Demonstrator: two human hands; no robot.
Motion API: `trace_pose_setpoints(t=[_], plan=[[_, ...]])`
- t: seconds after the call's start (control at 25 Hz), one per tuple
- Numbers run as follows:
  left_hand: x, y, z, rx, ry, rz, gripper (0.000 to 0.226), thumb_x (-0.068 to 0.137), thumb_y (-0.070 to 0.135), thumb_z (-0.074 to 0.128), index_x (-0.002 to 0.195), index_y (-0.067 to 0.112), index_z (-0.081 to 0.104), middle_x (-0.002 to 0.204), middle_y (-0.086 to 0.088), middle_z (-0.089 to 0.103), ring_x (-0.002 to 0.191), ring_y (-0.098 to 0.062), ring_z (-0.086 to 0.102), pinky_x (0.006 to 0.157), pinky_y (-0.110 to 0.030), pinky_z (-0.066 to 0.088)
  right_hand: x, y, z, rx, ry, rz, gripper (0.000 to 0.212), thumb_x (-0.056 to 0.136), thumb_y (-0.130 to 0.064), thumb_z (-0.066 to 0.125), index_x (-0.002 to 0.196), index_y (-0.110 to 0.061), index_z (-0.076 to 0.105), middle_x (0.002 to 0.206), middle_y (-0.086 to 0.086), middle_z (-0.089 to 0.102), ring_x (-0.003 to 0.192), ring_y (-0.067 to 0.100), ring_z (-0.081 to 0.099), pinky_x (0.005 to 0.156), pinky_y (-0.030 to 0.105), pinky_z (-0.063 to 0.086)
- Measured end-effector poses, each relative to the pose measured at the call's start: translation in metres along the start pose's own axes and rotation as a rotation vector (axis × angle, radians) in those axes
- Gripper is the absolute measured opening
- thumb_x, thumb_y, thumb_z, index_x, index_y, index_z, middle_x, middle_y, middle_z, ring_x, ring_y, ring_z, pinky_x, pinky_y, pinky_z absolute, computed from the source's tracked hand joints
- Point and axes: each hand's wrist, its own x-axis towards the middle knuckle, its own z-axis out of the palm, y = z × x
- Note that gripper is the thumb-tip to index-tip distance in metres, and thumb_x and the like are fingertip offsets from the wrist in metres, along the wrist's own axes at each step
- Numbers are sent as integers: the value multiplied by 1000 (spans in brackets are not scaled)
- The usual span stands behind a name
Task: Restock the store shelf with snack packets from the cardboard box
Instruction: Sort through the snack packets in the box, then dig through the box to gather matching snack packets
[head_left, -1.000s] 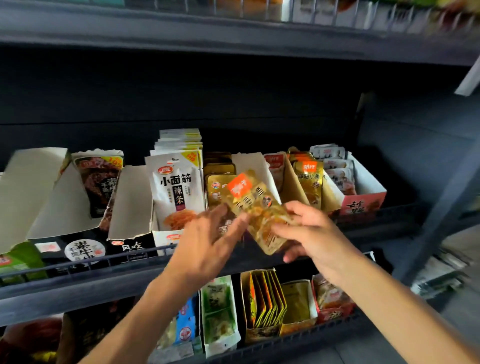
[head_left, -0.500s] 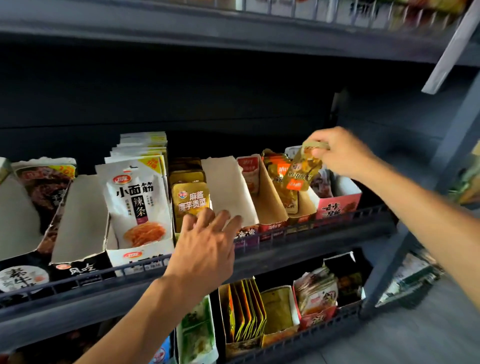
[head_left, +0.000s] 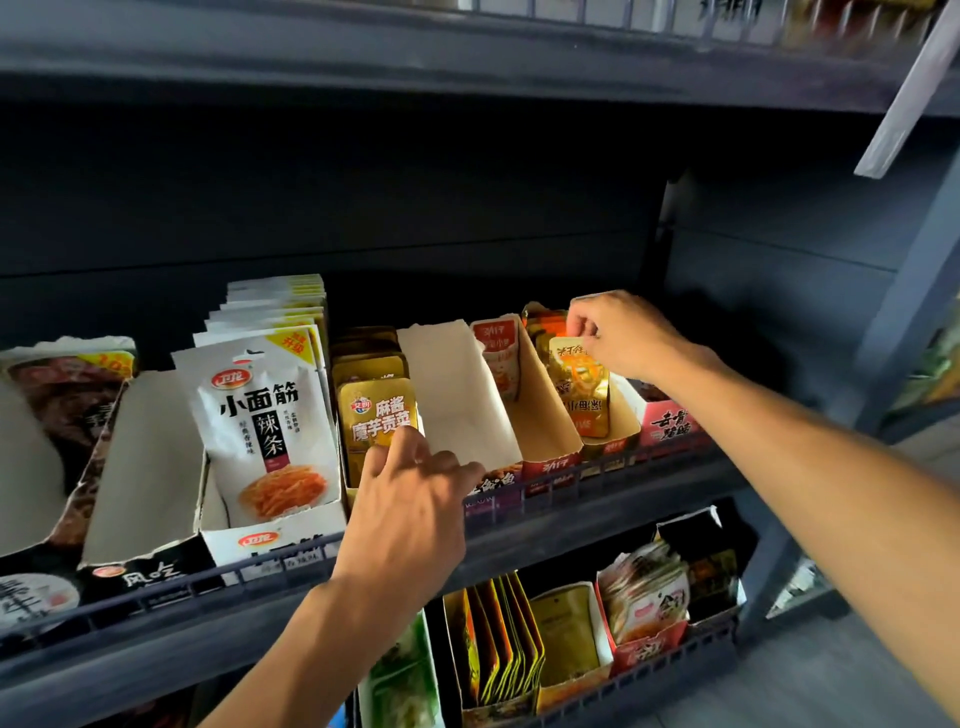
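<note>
1. Far left of the shelf (head_left: 597, 499): a dark packet (head_left: 67, 384) stands in a display carton, cut off by the frame edge.
2. Next carton (head_left: 140, 467): pale cardboard inside, black front panel with white lettering; no packets show in it.
3. White packets (head_left: 265, 415): a row standing upright in a white carton, the front one printed with black characters and a picture of orange strips.
4. Gold packets (head_left: 376, 415): a shorter row just right of the white ones.
5. Left hand (head_left: 410, 514): reaches up from below, fingers (head_left: 400, 447) spread and loose, gripping nothing; the fingertips touch the lower edge of the front gold packet and the front of the neighbouring empty carton (head_left: 457, 400).
6. Red-fronted carton (head_left: 545, 415): one red-and-white packet (head_left: 498, 358) leans against its left wall (the rest of this carton shows bare cardboard).
7. Snack packet (head_left: 582, 384): orange and gold, upright in the carton just right of the red-fronted one, with similar packets behind it.
8. Right hand (head_left: 618, 338): fingers pinched closed on the top edge of this snack packet.
9. Pink carton (head_left: 670, 421): at the right end of the shelf, partly hidden behind the right forearm.
10. Lower shelf (head_left: 649, 691): more cartons of yellow, gold and red packets.
</note>
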Motion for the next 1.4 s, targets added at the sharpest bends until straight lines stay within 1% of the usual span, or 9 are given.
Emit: trace_pose_setpoints(t=[0.28,0.52,0.6,0.72,0.84,0.92,1.08,1.28,1.4], plan=[[-11,-4,-4,-6,2,67,43,75,17,73,117,20,71,99,6,75,98,-26,57,70,-42,51,-37,-1,23,-162,265,-8,10,93,-19,59,103,-18,60,112,3,61,107,27,53,93,44,42],[-101,-3,-19,-169,22,-70,64,83,22,57,146,21,44,152,-7,45,140,-31,39,117,-57,26,-166,-67,46,167,280,-168,14,90,-19,66,102,-12,68,106,2,69,101,24,55,86,37,44],[-169,-14,-21,-194,-12,-198,68,83,20,58,148,20,39,153,-9,42,141,-31,37,117,-54,24,-215,-111,71,258,-6,-297,28,90,-27,69,115,-16,64,121,-4,62,111,19,53,93,35,45],[-288,-41,-12,-312,-198,-487,61,80,20,58,140,16,49,141,-12,54,125,-36,52,106,-49,42,-265,-178,119,154,-762,-512,37,91,-40,63,125,-25,57,130,-6,56,120,18,53,97,40,46],[-391,-55,-4,-428,-762,-809,48,89,27,53,136,18,55,138,-9,57,122,-32,55,101,-39,46,-312,-226,174,-30,-1123,-604,35,95,-32,58,127,-19,56,131,4,56,121,25,54,95,39,46],[-447,-53,0,-404,-1050,-823,44,94,32,57,136,19,56,137,-10,58,124,-30,55,98,-31,45,-356,-242,221,-11,-1173,-490,34,97,-29,55,129,-17,55,132,5,56,116,24,56,90,36,47],[-485,-52,25,-330,-1117,-529,42,97,41,54,136,25,60,138,-6,60,127,-26,57,105,-38,37,-438,-244,297,86,-1262,-219,35,96,-27,58,130,-27,53,128,0,61,108,18,60,89,33,52],[-504,-62,74,-635,-1181,-796,38,98,40,52,131,21,57,127,-3,66,115,-21,66,98,-35,53,-409,-272,356,178,-887,-16,45,97,-26,56,141,-24,46,133,-2,61,117,16,60,92,31,53],[-525,-63,96,-723,-1162,-827,36,95,43,47,124,24,58,117,2,71,105,-14,70,90,-29,57,-387,-287,401,287,-897,265,57,93,-26,64,144,-20,41,143,4,52,128,24,52,101,34,44]])
